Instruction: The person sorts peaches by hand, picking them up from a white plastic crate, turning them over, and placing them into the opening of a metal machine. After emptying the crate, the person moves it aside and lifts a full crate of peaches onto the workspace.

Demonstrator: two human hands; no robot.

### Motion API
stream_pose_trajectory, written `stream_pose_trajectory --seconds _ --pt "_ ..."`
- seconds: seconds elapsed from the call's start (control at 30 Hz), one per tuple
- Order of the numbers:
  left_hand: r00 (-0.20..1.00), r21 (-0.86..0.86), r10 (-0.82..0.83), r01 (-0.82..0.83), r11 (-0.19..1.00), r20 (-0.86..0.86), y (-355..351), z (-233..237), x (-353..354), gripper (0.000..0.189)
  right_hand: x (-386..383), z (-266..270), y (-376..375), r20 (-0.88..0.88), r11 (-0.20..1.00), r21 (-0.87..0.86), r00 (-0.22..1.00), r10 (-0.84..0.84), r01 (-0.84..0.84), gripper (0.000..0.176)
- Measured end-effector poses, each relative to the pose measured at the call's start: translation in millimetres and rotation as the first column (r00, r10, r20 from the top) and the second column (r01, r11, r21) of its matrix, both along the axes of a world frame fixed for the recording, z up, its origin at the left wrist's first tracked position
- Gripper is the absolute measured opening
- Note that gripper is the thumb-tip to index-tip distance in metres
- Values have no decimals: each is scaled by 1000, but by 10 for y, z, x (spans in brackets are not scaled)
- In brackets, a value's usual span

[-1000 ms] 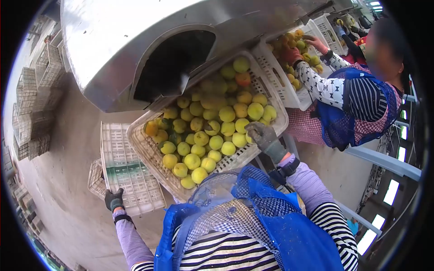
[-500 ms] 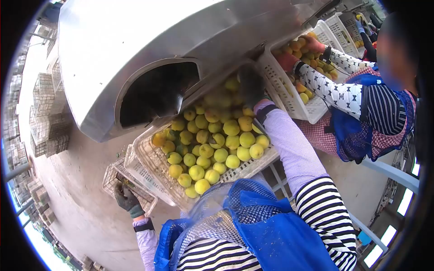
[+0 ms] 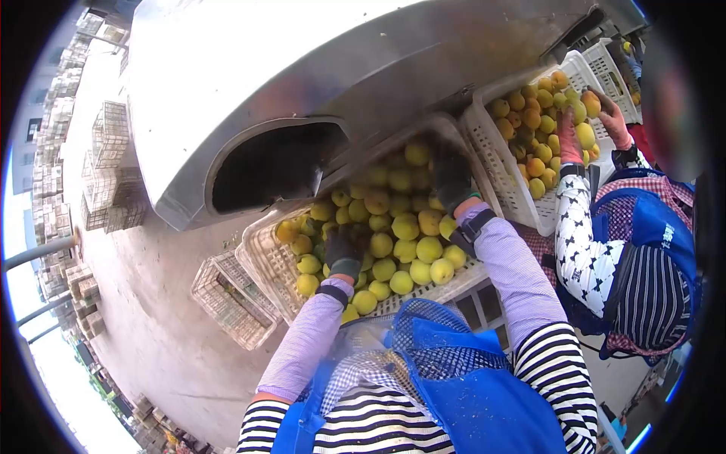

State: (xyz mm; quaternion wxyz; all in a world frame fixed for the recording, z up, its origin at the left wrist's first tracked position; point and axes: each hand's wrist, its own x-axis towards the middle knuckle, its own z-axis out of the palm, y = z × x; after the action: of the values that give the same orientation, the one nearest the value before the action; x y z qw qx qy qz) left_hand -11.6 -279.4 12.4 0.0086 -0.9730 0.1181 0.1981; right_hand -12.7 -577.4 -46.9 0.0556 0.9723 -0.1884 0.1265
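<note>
A white plastic crate (image 3: 261,261) full of yellow-green fruit (image 3: 404,227) lies in front of me. Dark gloves cover both of my hands. My left hand (image 3: 345,248) reaches down onto the fruit at the crate's left half, its fingertips hidden among the pieces. At the upper right of the same crate, my right hand (image 3: 452,175) is in shadow over the fruit, close to the side wall. Its fingers are too dark to make out.
A metal machine housing (image 3: 249,83) with a dark opening hangs over the crate. On the right, a co-worker (image 3: 650,250) in reddish gloves handles fruit in another crate (image 3: 522,193). An emptier crate (image 3: 227,303) stands lower left, near stacked crates (image 3: 110,181).
My left hand has come from beside the lower-left crate onto the fruit. My right hand has shifted slightly down and right in view. The co-worker's hands have moved apart, lifting fruit.
</note>
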Motion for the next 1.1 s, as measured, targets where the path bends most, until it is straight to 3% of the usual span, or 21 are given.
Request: stream_pose_trajectory --seconds 0.03,0.07,0.13,0.17,0.23,0.3,0.33,0.37,0.4,0.47,0.53,0.67,0.77,0.87,0.9,0.97,1.07,1.1 --pt "982 -76 77 -91 993 -170 37 119 83 61 72 -301 -114 -24 1000 27 1000 6 -5 44" --pt "930 -120 154 -204 972 -332 77 230 166 59 144 -309 -149 -65 985 175 998 17 -6 44" --pt "735 -260 145 -407 876 -663 184 592 322 54 189 -197 -228 -165 896 443 985 41 37 45" --pt "655 -387 135 -586 712 -744 353 415 311 53 185 19 -270 -210 793 608 971 111 41 48" --pt "499 -480 24 -844 239 -866 822 -210 203 52 77 728 -175 -175 546 838 959 222 27 58" --pt "476 -471 -29 -857 206 -879 418 861 122 53 -74 1383 168 10 322 943 977 212 -80 73" --pt "464 -466 -56 -864 191 -884 198 1423 90 54 -122 1819 380 179 130 967 949 259 -218 74" --pt "552 -565 -136 -821 87 -823 67 1632 48 56 -112 2163 543 361 -61 932 893 268 -358 76" --pt "631 -641 -213 -767 -28 -746 -64 1843 6 59 -154 2290 707 386 -19 917 876 288 -398 76" --pt "728 -730 -252 -676 -102 -638 -62 2064 14 61 -252 2462 976 430 51 880 838 337 -473 78" --pt "765 -786 -235 -619 -11 -599 14 2169 131 62 -272 2571 1051 425 95 875 847 318 -475 81" --pt "736 -748 -182 -664 -7 -652 273 2113 68 74 -369 2879 1143 276 140 926 882 383 -351 92" --pt "940 -943 -165 -265 202 -300 351 2031 -28 84 -502 2875 1390 378 170 888 889 257 -427 101" --pt "990 -963 -118 -45 267 -79 284 2135 -86 89 -570 2855 1562 383 -20 924 923 49 -382 103" --pt "952 -959 -148 -250 135 -268 255 2054 -121 89 -577 2877 1615 424 74 902 905 19 -424 99" --pt "993 -975 -45 -95 202 -106 230 2162 -138 85 -573 2939 1708 511 259 834 859 -29 -487 93" --pt "993 -965 105 31 261 60 223 2129 -192 79 -574 3086 1766 452 534 726 886 105 -433 81" --pt "982 -961 159 58 272 104 211 2105 -203 77 -550 3088 1771 472 539 712 875 107 -450 79"
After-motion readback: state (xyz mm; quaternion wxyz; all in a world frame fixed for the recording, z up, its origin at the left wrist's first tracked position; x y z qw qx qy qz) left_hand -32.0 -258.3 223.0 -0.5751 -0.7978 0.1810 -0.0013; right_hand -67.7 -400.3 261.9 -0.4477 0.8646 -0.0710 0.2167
